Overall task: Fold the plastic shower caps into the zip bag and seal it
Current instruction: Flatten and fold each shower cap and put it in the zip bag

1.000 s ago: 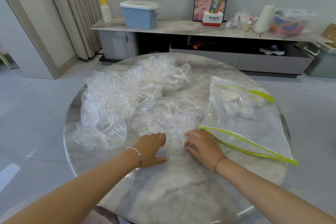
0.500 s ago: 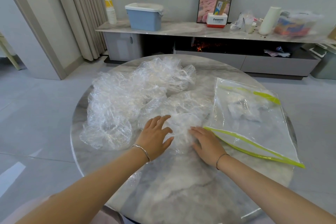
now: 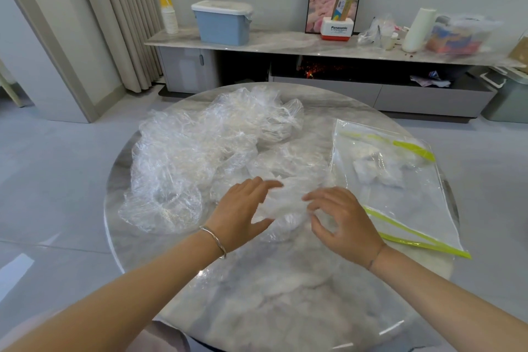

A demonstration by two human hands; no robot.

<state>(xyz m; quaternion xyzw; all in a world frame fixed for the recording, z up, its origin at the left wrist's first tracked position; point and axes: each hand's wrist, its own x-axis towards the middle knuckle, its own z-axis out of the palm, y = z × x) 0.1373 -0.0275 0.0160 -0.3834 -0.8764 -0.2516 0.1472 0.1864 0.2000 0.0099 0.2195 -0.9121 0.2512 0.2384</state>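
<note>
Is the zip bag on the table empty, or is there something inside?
Not empty. Through the clear zip bag a small crumpled white bundle shows inside, near its far end; the rest of the bag lies flat.

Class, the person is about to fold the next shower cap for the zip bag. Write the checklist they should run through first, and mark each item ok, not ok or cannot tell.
1. One shower cap singled out from the pile: cannot tell; clear plastic overlaps.
2. Left hand flat on that cap, fingers straight: ok.
3. Right hand has a hold on the cap: cannot tell; its fingers are curled above the plastic.
4. Zip bag close beside the right hand: ok.
5. Bag mouth open: ok, it seems; the green zip strips lie parted.
6. Bare table in front for folding: ok.
</note>
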